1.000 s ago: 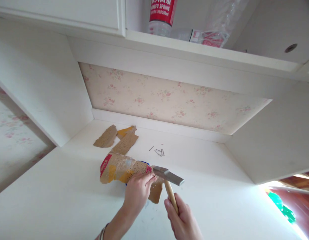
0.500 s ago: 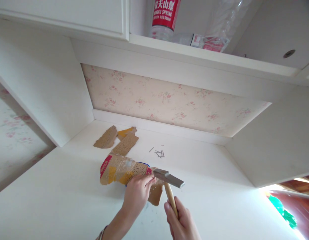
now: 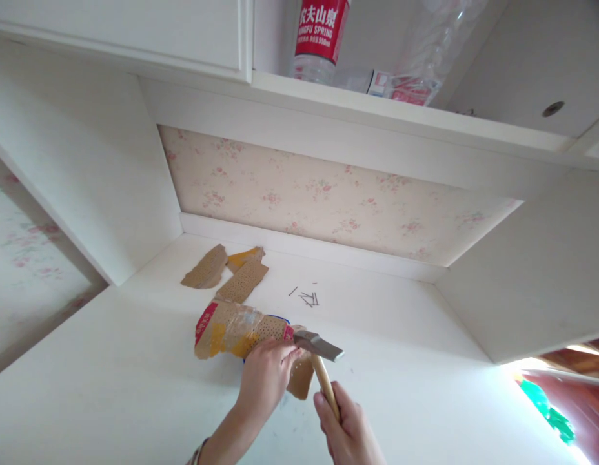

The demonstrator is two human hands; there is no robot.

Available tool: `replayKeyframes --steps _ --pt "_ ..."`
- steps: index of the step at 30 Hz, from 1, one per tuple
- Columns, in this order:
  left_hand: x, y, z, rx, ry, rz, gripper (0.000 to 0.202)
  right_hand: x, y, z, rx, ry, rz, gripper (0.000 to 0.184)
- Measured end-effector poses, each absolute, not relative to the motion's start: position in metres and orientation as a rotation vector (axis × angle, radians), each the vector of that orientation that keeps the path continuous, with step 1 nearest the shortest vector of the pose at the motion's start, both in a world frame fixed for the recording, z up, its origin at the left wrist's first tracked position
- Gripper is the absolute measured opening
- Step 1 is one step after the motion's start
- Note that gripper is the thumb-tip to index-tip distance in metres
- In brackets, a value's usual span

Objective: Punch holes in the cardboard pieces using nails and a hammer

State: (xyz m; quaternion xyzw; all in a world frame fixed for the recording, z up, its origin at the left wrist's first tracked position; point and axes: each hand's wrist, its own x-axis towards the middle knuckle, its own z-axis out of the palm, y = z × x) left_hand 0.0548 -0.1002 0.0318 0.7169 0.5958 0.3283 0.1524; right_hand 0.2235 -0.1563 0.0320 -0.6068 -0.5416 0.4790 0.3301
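My right hand [image 3: 346, 423] is wrapped round the wooden handle of a hammer [image 3: 319, 345], whose metal head is just right of my left fingertips. My left hand [image 3: 265, 374] rests on a stack of torn, hole-dotted cardboard [image 3: 226, 329], its thumb and fingers pinched together. Whatever is between those fingertips is hidden by the fingers and the hammer head. A brown cardboard flap [image 3: 301, 380] sticks out under the hammer. Beyond the hands lies a small group of loose nails [image 3: 309, 299].
More torn cardboard pieces [image 3: 206, 266] lie towards the back left of the white tabletop [image 3: 401, 400]. Above hangs a shelf [image 3: 401, 113] with a red-labelled water bottle [image 3: 321, 32] and other clear plastic bottles. White side panels [image 3: 536, 271] flank the surface.
The hammer head has moved slightly left and down, nearer my left fingertips, with my right hand following. My left hand and the cardboard stay in place.
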Motion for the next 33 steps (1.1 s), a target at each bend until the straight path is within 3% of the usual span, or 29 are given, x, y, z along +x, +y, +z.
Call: replayKeyframes --steps 33 --pt "0.0539 -0.1002 0.0339 2.143 1.656 0.983 0.023 0.2210 -0.1613 0.0330 -1.586 -1.346 1.266 0.055"
